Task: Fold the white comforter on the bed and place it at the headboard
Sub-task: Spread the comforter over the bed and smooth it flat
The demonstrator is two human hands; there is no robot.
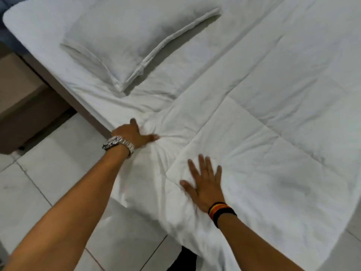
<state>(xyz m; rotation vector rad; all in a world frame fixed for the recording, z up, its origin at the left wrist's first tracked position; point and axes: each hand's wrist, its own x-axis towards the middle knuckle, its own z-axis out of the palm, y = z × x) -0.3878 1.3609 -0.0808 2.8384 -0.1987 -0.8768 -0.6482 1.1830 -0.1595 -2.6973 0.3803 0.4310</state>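
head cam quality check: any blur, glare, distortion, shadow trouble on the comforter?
Head view: soft all over, left hand slightly smeared; wide-angle bend along the bed edge; no glare, flat dim light washes the white comforter grey, seams faint; soft shadow beside the pillow; right hand fairly crisp.

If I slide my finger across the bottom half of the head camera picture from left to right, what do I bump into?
Tiled floor → silver watch → left hand → right hand → striped wristband → white comforter.
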